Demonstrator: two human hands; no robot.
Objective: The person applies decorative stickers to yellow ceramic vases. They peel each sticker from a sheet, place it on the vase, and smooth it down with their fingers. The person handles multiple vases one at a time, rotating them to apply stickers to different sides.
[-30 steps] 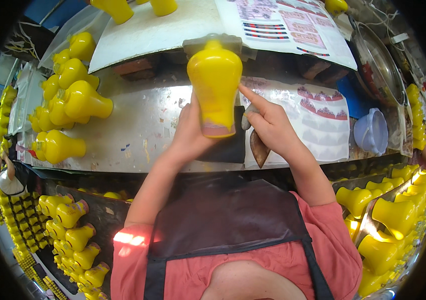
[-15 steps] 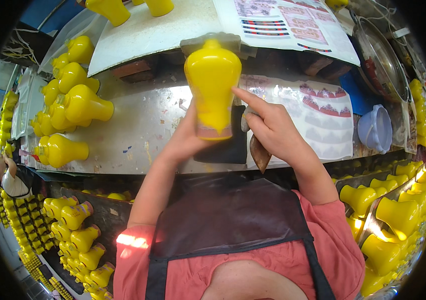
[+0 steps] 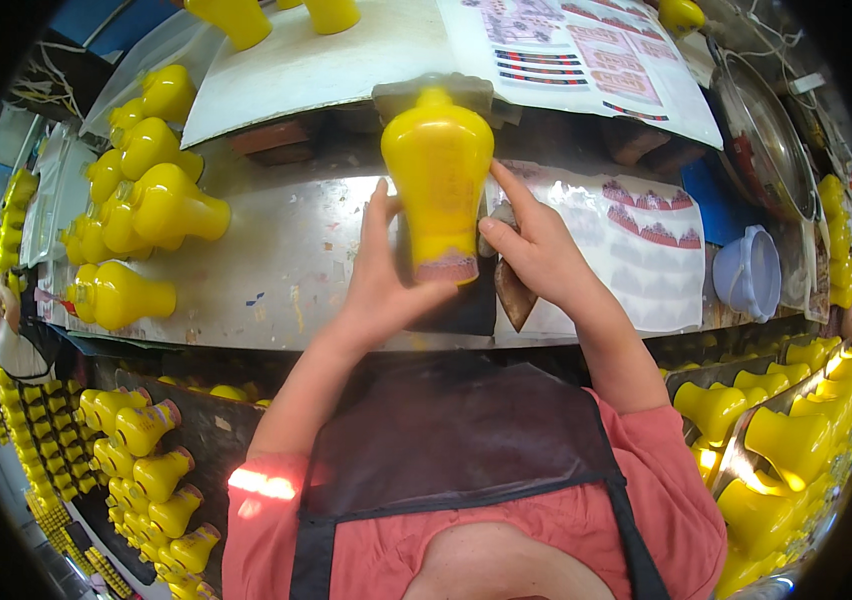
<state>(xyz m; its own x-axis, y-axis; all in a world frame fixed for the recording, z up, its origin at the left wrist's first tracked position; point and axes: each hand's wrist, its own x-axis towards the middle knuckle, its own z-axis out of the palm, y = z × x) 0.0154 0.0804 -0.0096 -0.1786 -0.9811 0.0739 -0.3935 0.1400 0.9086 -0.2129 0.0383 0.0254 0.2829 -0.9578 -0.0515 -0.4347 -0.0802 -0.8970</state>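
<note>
A glossy yellow vase (image 3: 436, 180) lies with its neck against a grey block (image 3: 486, 92) and its base toward me. A pinkish lace-like print rings the base, and a faint print shows on the body. My left hand (image 3: 381, 285) steadies it, thumb at the base and fingers spread up along the left side. My right hand (image 3: 536, 240) has its index fingertip at the vase's right side. Its thumb and other fingers are closed around a brown pointed tool (image 3: 516, 298) with a greyish part near the thumb. Beneath the vase is a black pad (image 3: 456, 318).
Several yellow vases (image 3: 178, 203) lie at the left of the metal table (image 3: 276, 255). Printed transfer sheets (image 3: 651, 280) lie right and on the raised white board (image 3: 326, 75). A lavender bucket (image 3: 746, 272) stands far right. Racks of vases (image 3: 161, 470) flank me; another person is far left.
The vase has turned, bringing a fuller lace print and faint body print into view. My left fingers have spread upward beside it. The right hand still has the brown tool.
</note>
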